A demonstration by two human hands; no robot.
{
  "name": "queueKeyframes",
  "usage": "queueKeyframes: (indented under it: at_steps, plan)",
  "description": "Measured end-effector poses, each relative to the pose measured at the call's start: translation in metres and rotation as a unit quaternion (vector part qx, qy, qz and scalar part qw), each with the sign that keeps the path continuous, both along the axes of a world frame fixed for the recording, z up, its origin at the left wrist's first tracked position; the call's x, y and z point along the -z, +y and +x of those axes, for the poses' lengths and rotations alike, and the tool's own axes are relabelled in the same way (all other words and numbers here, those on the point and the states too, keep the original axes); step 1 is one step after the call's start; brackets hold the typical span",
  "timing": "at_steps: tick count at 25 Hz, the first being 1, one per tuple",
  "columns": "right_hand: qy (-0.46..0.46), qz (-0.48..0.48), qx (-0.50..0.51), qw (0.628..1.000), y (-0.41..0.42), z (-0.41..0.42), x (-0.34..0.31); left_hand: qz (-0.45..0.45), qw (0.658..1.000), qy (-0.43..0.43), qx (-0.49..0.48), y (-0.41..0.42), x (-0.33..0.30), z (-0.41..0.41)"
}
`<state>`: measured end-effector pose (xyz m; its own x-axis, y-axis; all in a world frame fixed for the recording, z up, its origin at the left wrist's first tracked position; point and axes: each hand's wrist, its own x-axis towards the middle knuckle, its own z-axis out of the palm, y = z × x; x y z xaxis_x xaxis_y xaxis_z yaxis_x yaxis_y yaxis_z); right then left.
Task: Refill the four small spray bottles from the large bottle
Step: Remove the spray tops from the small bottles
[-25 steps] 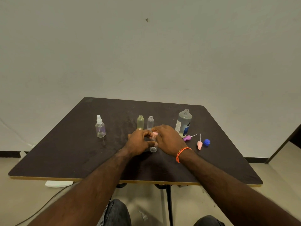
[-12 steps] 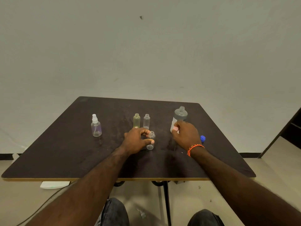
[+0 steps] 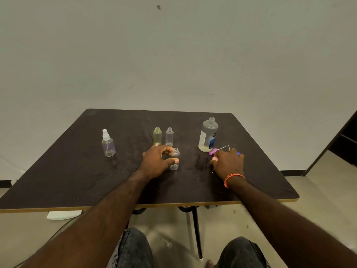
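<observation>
My left hand [image 3: 157,161] grips a small clear uncapped bottle [image 3: 175,160] standing at the table's middle, thumb in front of it. My right hand [image 3: 229,163] rests on the table to the right and pinches a pink spray cap [image 3: 214,158] at its fingertips. A purple spray cap [image 3: 212,151] with its white tube lies just beyond, beside the large uncapped bottle [image 3: 208,135]. Behind my left hand stand a yellowish small bottle [image 3: 157,135] and a clear small bottle [image 3: 169,136], both uncapped. A fourth small bottle [image 3: 108,145] with a white sprayer on stands to the left.
The dark table [image 3: 77,180] has a pale front edge close to my knees. A blue cap [image 3: 238,153] peeks out behind my right hand. A dark cabinet [image 3: 345,140] stands at the right, and a white object [image 3: 63,214] lies on the floor under the table.
My right hand has pulled the pink spray cap off the small bottle and carried it right, down to the table by the purple cap. My left hand kept holding the bottle.
</observation>
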<state>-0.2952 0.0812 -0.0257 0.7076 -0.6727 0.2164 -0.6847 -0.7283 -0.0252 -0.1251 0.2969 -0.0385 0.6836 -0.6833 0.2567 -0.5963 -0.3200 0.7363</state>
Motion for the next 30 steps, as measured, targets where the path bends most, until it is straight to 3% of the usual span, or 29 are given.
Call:
queueKeyframes:
  at_steps: [3, 6, 8, 11, 19, 30]
  plan:
    - [0.007, 0.008, -0.001, 1.0, 0.002, -0.003, 0.003, 0.0, 1.0, 0.002, -0.007, -0.002, 0.004, 0.001]
    - [-0.084, 0.022, -0.026, 0.996, 0.013, -0.004, -0.003, -0.003, 1.0, -0.014, -0.004, -0.003, 0.005, 0.002]
    - [-0.121, 0.036, -0.095, 0.987, 0.03, 0.002, -0.009, 0.009, 0.999, -0.037, -0.01, -0.003, -0.001, 0.001]
    - [-0.1, 0.056, -0.182, 0.977, 0.062, 0.022, -0.014, 0.033, 0.996, -0.076, -0.038, 0.003, -0.01, 0.005]
    - [-0.126, 0.227, -0.23, 0.938, 0.131, 0.105, -0.018, 0.13, 0.974, -0.151, -0.108, 0.04, -0.039, 0.061]
    - [-0.104, 0.293, -0.23, 0.922, 0.138, 0.171, -0.012, 0.27, 0.944, -0.13, -0.139, 0.012, -0.053, 0.121]
